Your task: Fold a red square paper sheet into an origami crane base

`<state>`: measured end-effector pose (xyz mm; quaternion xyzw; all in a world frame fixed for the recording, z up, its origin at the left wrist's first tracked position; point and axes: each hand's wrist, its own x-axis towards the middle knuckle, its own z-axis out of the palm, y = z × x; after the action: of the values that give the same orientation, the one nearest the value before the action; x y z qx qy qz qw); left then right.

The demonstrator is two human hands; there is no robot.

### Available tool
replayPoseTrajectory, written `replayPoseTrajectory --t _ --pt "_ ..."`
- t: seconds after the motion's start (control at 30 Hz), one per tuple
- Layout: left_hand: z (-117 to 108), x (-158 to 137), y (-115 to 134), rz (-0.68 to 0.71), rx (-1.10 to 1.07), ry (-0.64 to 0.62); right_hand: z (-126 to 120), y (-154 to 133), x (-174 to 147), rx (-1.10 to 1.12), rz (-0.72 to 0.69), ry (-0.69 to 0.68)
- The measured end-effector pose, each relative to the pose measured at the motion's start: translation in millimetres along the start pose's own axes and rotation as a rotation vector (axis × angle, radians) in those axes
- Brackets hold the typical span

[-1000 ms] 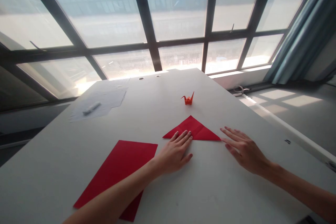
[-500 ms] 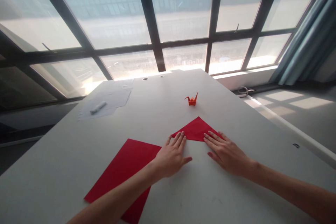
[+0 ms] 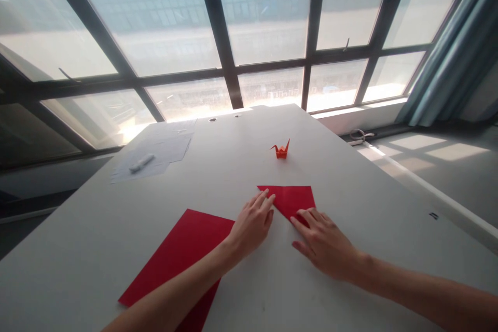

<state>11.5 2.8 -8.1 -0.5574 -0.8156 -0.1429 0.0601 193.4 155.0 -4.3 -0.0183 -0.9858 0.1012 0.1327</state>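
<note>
A red sheet of paper folded into a triangle point(image 3: 298, 197) lies flat on the white table, its right-angled corner to the far right. My left hand point(image 3: 252, 220) rests its fingertips on the left part of the triangle, with the fingers stretched out. At the triangle's near corner, my right hand point(image 3: 324, 241) presses down with spread fingers, hiding part of the lower edge. A larger red sheet point(image 3: 177, 257) lies to the left, partly covered by my left forearm. Beyond the triangle stands a small orange-red paper crane point(image 3: 281, 152).
White papers point(image 3: 171, 148) lie at the far left of the table point(image 3: 369, 207), with a white stick-like object point(image 3: 142, 163) on them. A small dark mark point(image 3: 433, 216) shows near the right edge. Windows stand behind, and a curtain point(image 3: 447, 57) hangs at right.
The folded triangle has turned on the table, so its long edge now slants from far left to near right. My right hand has come nearer and slightly left; both hands still touch the paper.
</note>
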Motion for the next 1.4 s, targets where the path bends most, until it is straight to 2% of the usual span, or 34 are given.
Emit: replayPoseTrajectory --t 0.1,0.2,0.27,0.33,0.47,0.6,0.7,0.8,0.93,1.03,1.13,1.27,1.4 --pt "5 1 2 0.057 -0.059 -0.029 -5 1 20 0.204 -0.017 -0.005" --pt "9 3 -3 0.046 -0.098 -0.062 -6 32 43 0.194 0.197 0.098" --pt "12 4 -8 0.027 -0.132 -0.094 -3 53 57 0.18 0.302 0.0" --pt "14 6 -11 0.012 -0.167 -0.116 1 63 69 0.207 0.322 -0.126" --pt "15 7 -12 -0.013 -0.159 -0.058 7 54 85 0.22 0.364 -0.229" --pt "14 7 -13 -0.069 -0.115 0.03 6 48 97 0.253 0.41 -0.245" --pt "13 8 -15 -0.086 -0.118 0.042 5 51 102 0.273 0.407 -0.235" --pt "15 10 -18 -0.089 -0.16 0.032 5 52 102 0.472 0.454 -0.208" --pt "13 12 -16 -0.102 -0.239 0.057 6 49 102 0.994 0.625 -0.229" --pt "8 13 -12 -0.134 -0.38 0.152 2 42 103 1.244 0.607 -0.191" --pt "4 15 -8 -0.205 -0.638 0.196 -1 29 106 1.371 0.556 -0.157" --pt "6 17 -10 -0.323 -0.934 0.196 4 22 109 1.414 0.478 -0.183" --pt "6 20 -23 -0.483 -1.269 0.263 8 44 108 1.318 0.444 -0.18"
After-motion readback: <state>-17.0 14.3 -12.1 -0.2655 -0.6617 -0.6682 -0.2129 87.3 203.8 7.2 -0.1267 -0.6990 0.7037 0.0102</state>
